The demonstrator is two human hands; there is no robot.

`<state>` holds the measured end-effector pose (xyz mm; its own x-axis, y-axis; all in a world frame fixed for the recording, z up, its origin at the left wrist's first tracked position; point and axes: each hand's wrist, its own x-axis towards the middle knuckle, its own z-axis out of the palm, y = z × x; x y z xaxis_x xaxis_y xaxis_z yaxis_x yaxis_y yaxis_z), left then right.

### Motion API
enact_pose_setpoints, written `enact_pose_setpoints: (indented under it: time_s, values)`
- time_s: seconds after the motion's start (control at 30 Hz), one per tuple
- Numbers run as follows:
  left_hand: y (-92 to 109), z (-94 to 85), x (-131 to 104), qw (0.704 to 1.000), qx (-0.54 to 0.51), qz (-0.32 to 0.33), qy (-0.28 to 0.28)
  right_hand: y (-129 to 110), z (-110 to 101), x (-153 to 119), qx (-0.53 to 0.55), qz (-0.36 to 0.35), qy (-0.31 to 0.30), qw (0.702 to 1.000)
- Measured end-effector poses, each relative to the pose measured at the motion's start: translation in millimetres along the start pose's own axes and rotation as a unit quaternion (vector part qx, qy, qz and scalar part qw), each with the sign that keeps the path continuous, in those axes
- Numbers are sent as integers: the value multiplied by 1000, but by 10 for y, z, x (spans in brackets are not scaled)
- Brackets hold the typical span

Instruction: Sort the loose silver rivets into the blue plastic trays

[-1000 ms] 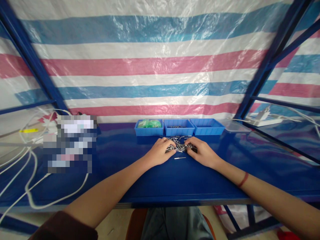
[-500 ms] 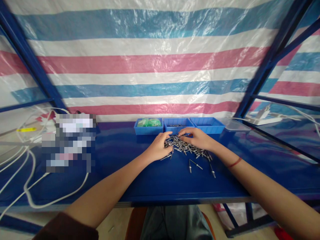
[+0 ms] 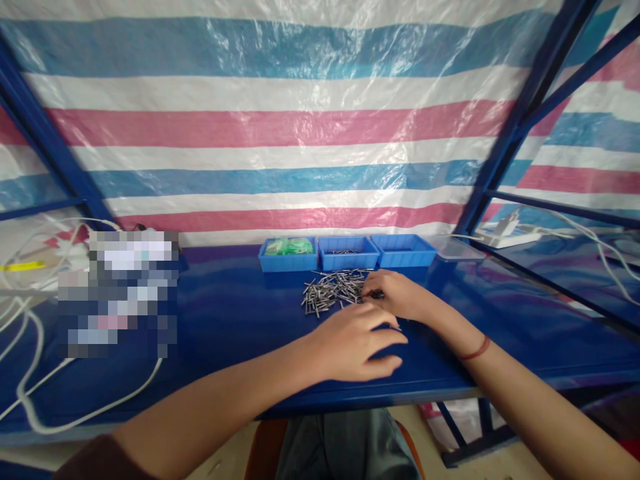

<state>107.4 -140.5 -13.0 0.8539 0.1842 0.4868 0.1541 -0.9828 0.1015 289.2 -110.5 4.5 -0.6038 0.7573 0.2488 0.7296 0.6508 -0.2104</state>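
Note:
A heap of silver pop rivets (image 3: 327,293) lies on the blue table, in front of the bins. My right hand (image 3: 397,295) is at the heap's right edge, its fingers curled in around some rivets; how many is hidden. Nearer the table's front edge, my left hand (image 3: 357,343) is stretched over the tabletop with fingers spread and nothing visible in them. It hides part of the table where loose rivets lie.
Behind the heap stand three blue bins: one with green bags (image 3: 289,247), a middle bin (image 3: 349,260) with some rivets, and a right bin (image 3: 406,257). A clear plastic lid (image 3: 460,249) lies beside them. White cables (image 3: 95,425) run along the left.
My left hand has left the heap's left side, moving right and toward me, its fingers spreading. My right hand has shifted slightly down at the heap's right side. The view has turned slightly right.

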Motion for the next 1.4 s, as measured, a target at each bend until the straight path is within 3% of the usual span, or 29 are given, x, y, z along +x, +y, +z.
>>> enact_pose_setpoints:
  time_s: [0.07, 0.17, 0.47, 0.63, 0.77, 0.87, 0.93, 1.0, 1.07, 1.23, 1.4]
  values:
    - [84, 96, 29, 999, -5, 32, -16, 6, 18, 14, -11, -5, 7, 1000]
    - [98, 161, 20, 999, -8, 28, -13, 24, 43, 28, -27, 3, 7, 1000]
    - [73, 167, -13, 999, -35, 20, -10, -20, 19, 123, -40, 44, 8, 998]
    - [40, 147, -10, 998, -62, 12, -15, -38, -11, 228, -71, 54, -29, 996]
    - [-48, 86, -8, 995, -95, 11, -27, 7, -26, 299, -60, 23, -66, 996]
    - [-136, 34, -4, 994, -100, -17, 27, 71, -21, 308, -25, -10, -58, 998]
    - [-209, 4, -5, 987, -76, -87, 114, 107, -10, 298, 10, -6, -15, 1000]
    - [-305, -17, -15, 958, -39, -187, 216, 118, 6, 288, 53, 23, 35, 998]
    - [-417, -26, -37, 921, -22, -270, 280, 95, 34, 287, 108, 48, 76, 990]
    - [-622, -35, -88, 907, -97, -315, 262, -21, 175, 324, 239, 36, 128, 962]
    - [-626, -40, -74, 893, -143, -326, 276, -77, 282, 350, 312, 42, 173, 933]
